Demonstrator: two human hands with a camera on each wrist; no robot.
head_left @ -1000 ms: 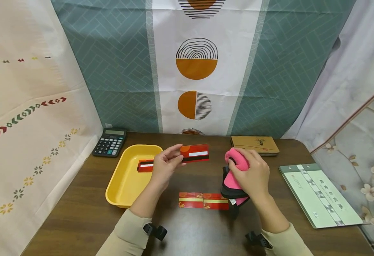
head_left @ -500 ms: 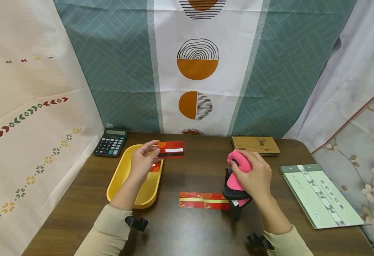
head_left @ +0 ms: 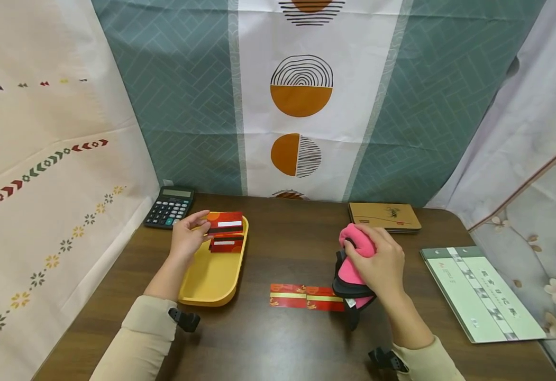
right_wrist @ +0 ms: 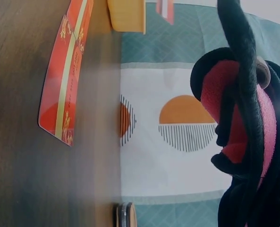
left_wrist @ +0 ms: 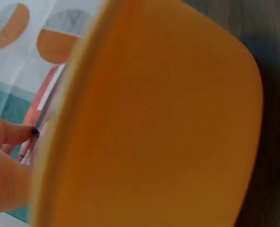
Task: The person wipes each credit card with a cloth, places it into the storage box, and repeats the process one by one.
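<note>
My left hand [head_left: 185,238] pinches a red card [head_left: 230,217] with a white strip and a dark stripe, held up over the far end of the yellow tray [head_left: 209,288]. Below it, another red card [head_left: 234,247] of the same look lies inside the tray. In the left wrist view the tray's wall [left_wrist: 163,118] covers much of the held card [left_wrist: 45,92]. My right hand [head_left: 382,259] grips a folded pink and black fuzzy cloth [head_left: 351,271] above the table. Two red cards with a gold band [head_left: 289,296] lie side by side left of the cloth.
A black calculator [head_left: 169,207] stands behind the tray at the back left. Brown notebooks [head_left: 384,216] are stacked at the back right. A pale green account book [head_left: 482,293] lies by the right edge. Patterned cloth hangs behind the table [head_left: 268,344].
My left hand has carried the red card leftward from mid-table to over the tray. The right hand and the pink cloth have stayed nearly still; the view has shifted slightly.
</note>
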